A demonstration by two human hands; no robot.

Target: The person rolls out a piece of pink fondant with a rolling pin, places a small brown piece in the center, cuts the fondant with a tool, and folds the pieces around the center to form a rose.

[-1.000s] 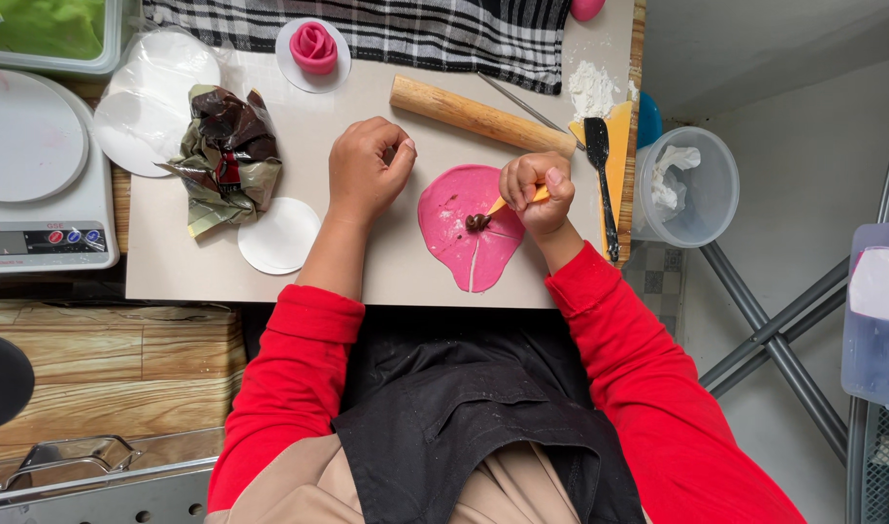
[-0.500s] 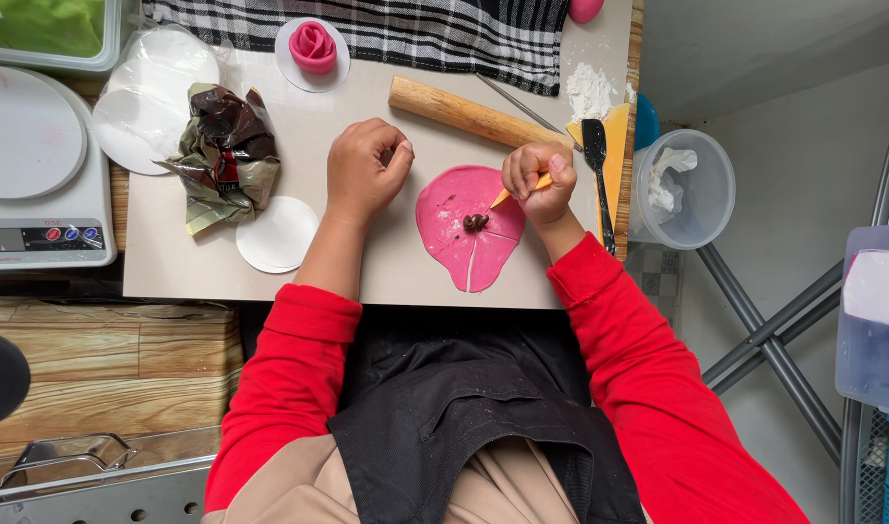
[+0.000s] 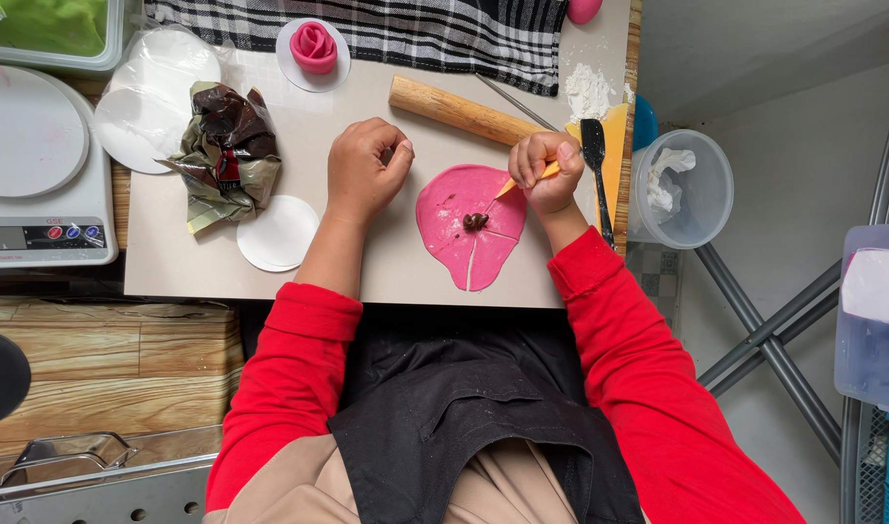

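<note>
The right hand was clenched around a thin orange tool, its tip resting on the upper right edge of a flat pink dough disc that lay on the pale work board, near the board's front edge. The disc bore cut lines and a small dark lump at its middle. The left hand rested on the board just left of the disc, curled into a loose fist with nothing visible in it. A wooden rolling pin lay just behind both hands, closing off room at the back; open board remained between the left hand and a white paper round. A crumpled dark wrapper sat further left, and a pink dough rose on a round near the checked cloth. A black spatula lay just right of the right hand. A scale stood off the board's left side, a clear tub off its right.
</note>
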